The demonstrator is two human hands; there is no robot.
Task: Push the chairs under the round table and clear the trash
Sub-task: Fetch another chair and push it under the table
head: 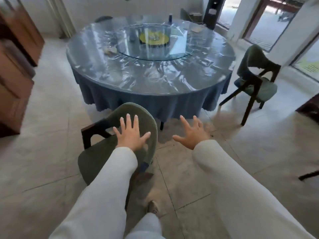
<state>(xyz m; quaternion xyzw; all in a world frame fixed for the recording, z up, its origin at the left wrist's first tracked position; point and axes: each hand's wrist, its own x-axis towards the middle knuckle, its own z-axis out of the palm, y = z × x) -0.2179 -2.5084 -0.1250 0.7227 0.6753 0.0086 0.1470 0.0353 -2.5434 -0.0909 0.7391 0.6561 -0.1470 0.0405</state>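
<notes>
A round table [172, 83] with a blue cloth under clear plastic stands ahead, a glass turntable [155, 54] at its middle. A green padded chair [110, 118] stands just in front of me, turned sideways, pulled out from the table. My left hand [131, 133] hovers with fingers spread over its curved backrest; touching or not, I cannot tell. My right hand [193, 133] is open in the air to the right of that chair, holding nothing. A second green chair [255, 78] stands pulled out at the table's right. Crumpled paper scraps [110, 50] lie on the tabletop's left part.
More scraps [196, 29] and a dark bottle [170, 18] sit at the table's far side. A wooden cabinet [15, 69] lines the left wall. Another chair back [103, 18] shows behind the table. An open doorway [276, 23] is at the far right. The floor is tiled.
</notes>
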